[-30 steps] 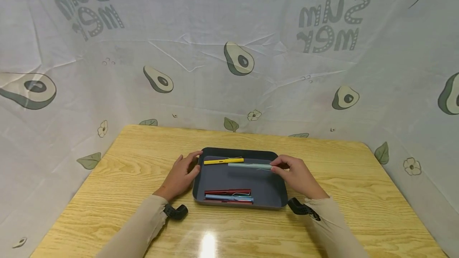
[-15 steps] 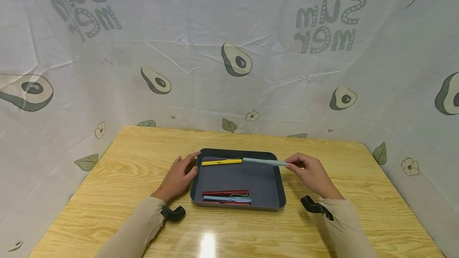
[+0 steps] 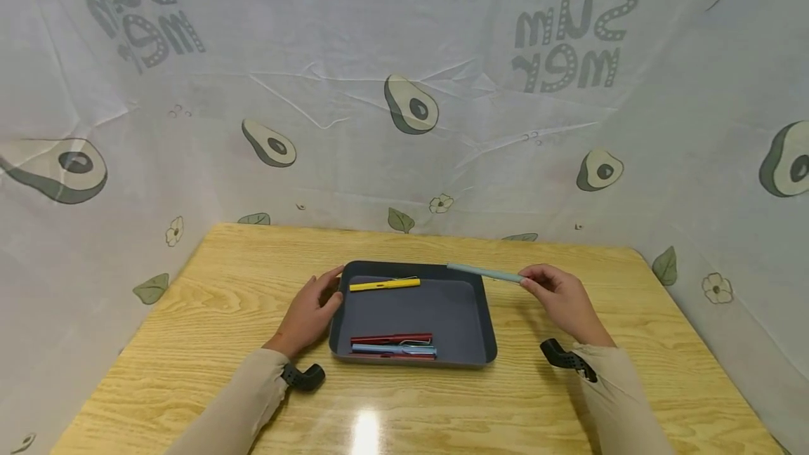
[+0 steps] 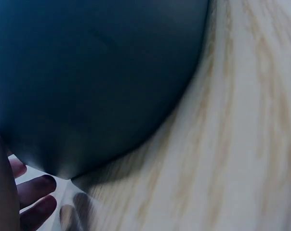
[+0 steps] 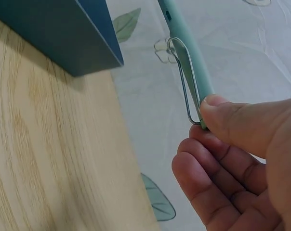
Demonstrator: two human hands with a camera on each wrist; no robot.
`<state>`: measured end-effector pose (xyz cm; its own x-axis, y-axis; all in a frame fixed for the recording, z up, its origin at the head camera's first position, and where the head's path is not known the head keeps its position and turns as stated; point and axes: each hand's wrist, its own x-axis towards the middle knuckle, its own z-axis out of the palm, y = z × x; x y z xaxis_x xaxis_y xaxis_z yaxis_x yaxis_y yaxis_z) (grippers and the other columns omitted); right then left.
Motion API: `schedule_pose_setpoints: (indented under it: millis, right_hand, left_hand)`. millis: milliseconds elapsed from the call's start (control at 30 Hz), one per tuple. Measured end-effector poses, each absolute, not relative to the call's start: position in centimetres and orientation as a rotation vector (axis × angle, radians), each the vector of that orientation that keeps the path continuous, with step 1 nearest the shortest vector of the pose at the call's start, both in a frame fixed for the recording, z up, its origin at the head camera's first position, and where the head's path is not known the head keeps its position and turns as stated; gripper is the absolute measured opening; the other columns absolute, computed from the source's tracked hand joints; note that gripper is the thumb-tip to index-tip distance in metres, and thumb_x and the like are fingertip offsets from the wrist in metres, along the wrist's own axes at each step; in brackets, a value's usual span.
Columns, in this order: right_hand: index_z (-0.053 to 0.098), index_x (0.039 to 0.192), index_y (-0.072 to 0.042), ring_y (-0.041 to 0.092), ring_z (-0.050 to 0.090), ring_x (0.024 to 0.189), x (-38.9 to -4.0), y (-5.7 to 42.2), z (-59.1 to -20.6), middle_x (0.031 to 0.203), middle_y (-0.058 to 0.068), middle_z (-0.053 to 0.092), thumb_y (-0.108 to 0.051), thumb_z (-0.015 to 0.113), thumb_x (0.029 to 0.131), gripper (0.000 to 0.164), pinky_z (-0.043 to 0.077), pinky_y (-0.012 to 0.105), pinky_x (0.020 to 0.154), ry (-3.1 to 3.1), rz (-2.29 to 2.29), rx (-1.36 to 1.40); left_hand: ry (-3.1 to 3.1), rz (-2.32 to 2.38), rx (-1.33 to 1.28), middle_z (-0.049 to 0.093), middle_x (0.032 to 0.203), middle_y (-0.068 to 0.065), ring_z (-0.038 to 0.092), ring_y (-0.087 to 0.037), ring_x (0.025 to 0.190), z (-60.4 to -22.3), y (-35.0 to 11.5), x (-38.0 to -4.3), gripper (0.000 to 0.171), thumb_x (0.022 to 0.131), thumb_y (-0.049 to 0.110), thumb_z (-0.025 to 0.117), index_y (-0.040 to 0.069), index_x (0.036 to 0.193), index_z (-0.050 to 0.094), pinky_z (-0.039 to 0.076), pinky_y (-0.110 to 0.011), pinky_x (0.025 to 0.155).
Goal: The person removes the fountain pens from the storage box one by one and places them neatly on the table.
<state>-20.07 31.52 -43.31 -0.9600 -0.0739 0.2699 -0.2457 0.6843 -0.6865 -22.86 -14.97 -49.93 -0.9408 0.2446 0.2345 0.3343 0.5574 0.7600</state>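
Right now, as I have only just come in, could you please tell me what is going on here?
A person's right hand pinches a slim pale green pen by one end, holding it up near the far right corner of a shallow dark grey rectangular tray. The left hand rests at the tray's left edge. Inside, a slim yellow pen lies near the far side; a slim dark red pen and a slim light blue pen lie near the closer side.

Pen (image 3: 483,272): pale green, wire-clipped, pinched at one end by the right fingers (image 5: 191,175), projecting leftward from them. Tray (image 3: 404,311): dark grey, shallow, level, left side at the left fingers (image 4: 37,190).
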Motion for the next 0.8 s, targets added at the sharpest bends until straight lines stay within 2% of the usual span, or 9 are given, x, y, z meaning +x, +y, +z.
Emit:
schedule_pose_setpoints:
  millis: [200, 333, 433, 800]
  right_hand:
    - [0.071, 0.120, -0.005, 0.034, 0.067, 0.090, -20.2, 32.8, -43.2, 0.106, 0.015, 0.072, -0.023, 0.061, 0.106, 0.025, 0.054, 0.024, 0.068, -2.698, 1.158, 0.215]
    - [0.070, 0.123, -0.004, 0.035, 0.067, 0.092, -20.3, 33.8, -43.1, 0.109, 0.017, 0.071, -0.024, 0.060, 0.107, 0.028, 0.054, 0.023, 0.069, -2.702, 1.149, 0.184]
    - [0.070, 0.123, -0.004, 0.035, 0.067, 0.093, -20.3, 34.4, -43.2, 0.109, 0.014, 0.072, -0.025, 0.059, 0.107, 0.028, 0.054, 0.022, 0.070, -2.700, 1.133, 0.168]
    - [0.070, 0.125, -0.003, 0.025, 0.066, 0.092, -20.1, 36.3, -42.7, 0.109, 0.017, 0.071, -0.026, 0.058, 0.108, 0.031, 0.052, 0.019, 0.070, -2.702, 1.108, 0.072]
  left_hand:
    - [-2.637, -1.426, -0.458, 0.063, 0.142, -0.015, 0.057, -0.032, 0.135, -49.7, -14.9, -22.9, 0.052, 0.105, 0.014, 0.055, 0.015, 0.156, 0.047, 0.017, -0.050, 0.129]
    - [-2.630, -1.472, -0.394, 0.063, 0.141, -0.013, 0.061, -0.031, 0.130, -49.6, -14.9, -22.8, 0.051, 0.105, 0.013, 0.054, 0.018, 0.156, 0.048, 0.040, -0.052, 0.118]
    - [-2.621, -1.503, -0.349, 0.063, 0.141, -0.013, 0.062, -0.030, 0.127, -49.4, -14.9, -22.8, 0.051, 0.104, 0.012, 0.053, 0.019, 0.155, 0.049, 0.051, -0.053, 0.105]
    - [-2.616, -1.530, -0.278, 0.065, 0.139, -0.013, 0.065, -0.029, 0.121, -49.2, -15.0, -23.1, 0.050, 0.104, 0.011, 0.051, 0.019, 0.154, 0.051, 0.053, -0.051, 0.100]
